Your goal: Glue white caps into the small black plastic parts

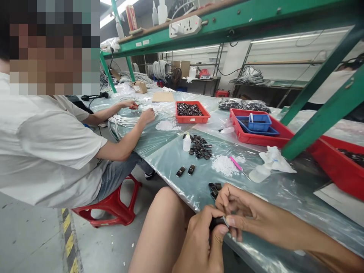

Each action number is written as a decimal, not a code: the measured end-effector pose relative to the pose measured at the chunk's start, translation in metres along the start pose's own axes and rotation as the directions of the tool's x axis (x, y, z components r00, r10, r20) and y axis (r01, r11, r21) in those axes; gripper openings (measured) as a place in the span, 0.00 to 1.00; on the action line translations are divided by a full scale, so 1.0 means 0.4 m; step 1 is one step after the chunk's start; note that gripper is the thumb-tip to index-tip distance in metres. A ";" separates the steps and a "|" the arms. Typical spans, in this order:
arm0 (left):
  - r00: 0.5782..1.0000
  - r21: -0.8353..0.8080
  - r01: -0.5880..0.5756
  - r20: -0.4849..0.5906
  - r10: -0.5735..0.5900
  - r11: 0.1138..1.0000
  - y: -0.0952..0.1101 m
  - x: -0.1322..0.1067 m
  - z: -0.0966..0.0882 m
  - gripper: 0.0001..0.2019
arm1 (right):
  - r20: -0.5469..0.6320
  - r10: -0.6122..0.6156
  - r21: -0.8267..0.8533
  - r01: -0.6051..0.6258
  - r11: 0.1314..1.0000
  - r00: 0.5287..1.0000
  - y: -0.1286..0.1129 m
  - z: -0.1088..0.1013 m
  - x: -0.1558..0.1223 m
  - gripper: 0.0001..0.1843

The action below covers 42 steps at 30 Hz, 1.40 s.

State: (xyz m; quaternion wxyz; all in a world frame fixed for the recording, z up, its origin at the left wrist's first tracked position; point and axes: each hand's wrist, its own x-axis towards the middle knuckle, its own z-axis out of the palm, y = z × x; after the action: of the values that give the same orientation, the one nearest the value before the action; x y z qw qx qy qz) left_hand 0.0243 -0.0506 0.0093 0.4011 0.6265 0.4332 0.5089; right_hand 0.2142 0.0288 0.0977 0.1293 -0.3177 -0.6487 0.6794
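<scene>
Head view: your two hands meet just over the near edge of the worktop [167, 157], which is covered in clear plastic film.
Left hand: your left hand [199, 242] is closed around a small black part [217, 222], fingers curled and thumb up against it.
Right hand: your right hand [240, 212] comes in from the right and pinches the end of the same part between thumb and fingertips.
Small black part: it sits between your two hands, off the worktop and mostly hidden by your fingers.
Nearest things: a few more black pieces [214, 189] lie on the film just behind your right hand, and a loose pair [186, 170] lies further back.
Further back: a heap of black pieces [200, 148] lies beside a small white bottle [187, 142]; near it are a pile of white bits [224, 165] and a pink tool [236, 163].
Trays: a red tray [192, 118] holds dark pieces, and a second red tray [260, 139] carries a blue bin [259, 122].
Co-worker: a person in a white shirt sits to your left on a red stool [113, 206], with both hands on white cables [125, 121], well apart from your own.
</scene>
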 end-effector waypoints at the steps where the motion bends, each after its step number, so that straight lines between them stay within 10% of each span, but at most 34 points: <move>1: 1.000 0.001 0.007 -0.006 -0.007 1.000 -0.001 -0.002 0.002 0.24 | -0.006 0.003 -0.016 -0.003 1.000 1.000 0.001 0.005 -0.001 0.22; 5: 0.999 -0.005 0.014 -0.051 -0.015 1.000 0.007 -0.011 0.008 0.27 | -0.046 -0.024 -0.075 0.020 0.997 0.999 -0.006 0.026 -0.002 0.25; 12: 0.995 0.217 -0.037 -0.085 0.057 0.976 0.027 0.026 -0.060 0.05 | -0.334 -0.133 -0.283 0.036 0.959 0.933 -0.012 -0.012 -0.118 0.23; 21: 0.997 0.527 -0.075 0.016 0.078 0.846 -0.038 0.178 -0.140 0.12 | -0.798 -0.332 -0.397 -0.024 0.918 0.504 0.178 -0.150 -0.281 0.35; 25: 0.999 0.724 -0.044 0.053 0.009 0.689 -0.059 0.235 -0.132 0.07 | -0.834 -0.386 -0.431 -0.027 0.902 0.395 0.225 -0.185 -0.298 0.37; 34: 0.999 0.915 0.014 0.006 -0.048 0.403 -0.010 0.233 -0.088 0.19 | -0.686 -0.593 -0.670 -0.048 0.741 0.422 0.229 -0.142 -0.285 0.21; 42: 0.990 0.870 -0.130 0.137 0.019 0.476 -0.020 0.199 -0.075 0.14 | -0.502 -0.702 -0.825 -0.035 0.564 0.505 0.251 -0.121 -0.276 0.12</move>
State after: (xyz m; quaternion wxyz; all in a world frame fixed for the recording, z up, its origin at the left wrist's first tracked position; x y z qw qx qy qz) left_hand 0.0022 0.0294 0.0296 0.0255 0.7880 0.5821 0.1989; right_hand 0.3516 -0.0099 0.0322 0.4059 -0.4578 -0.7869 0.0807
